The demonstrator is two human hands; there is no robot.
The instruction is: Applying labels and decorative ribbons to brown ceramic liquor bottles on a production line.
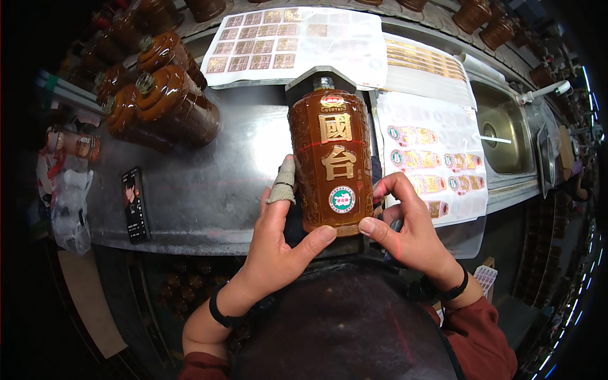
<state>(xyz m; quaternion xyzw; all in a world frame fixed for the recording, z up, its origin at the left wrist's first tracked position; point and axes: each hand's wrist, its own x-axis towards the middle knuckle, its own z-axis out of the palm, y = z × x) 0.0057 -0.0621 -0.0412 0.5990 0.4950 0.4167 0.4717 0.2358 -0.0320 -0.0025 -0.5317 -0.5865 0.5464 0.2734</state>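
Note:
A brown glass bottle [329, 166] lies in front of me, neck pointing away, with large raised gold characters down its front. It carries a small red and gold emblem near the neck and a round green and white decal [342, 200] near the base. My left hand [278, 237] grips its lower left side, thumb at the base edge; a beige wrap [282, 182] covers the index finger. My right hand [404, 228] holds the lower right corner between thumb and bent fingers. Beneath the neck is a dark angular support [347, 83]. A thin red light line crosses the bottle.
Several brown bottles [180, 104] stand at the left of the metal table [244, 152]. A phone [134, 204] lies near a clear plastic bag [71, 212]. Decal sheets [351, 50] lie behind, and another decal sheet [405, 117] at right, beside a metal sink [503, 130].

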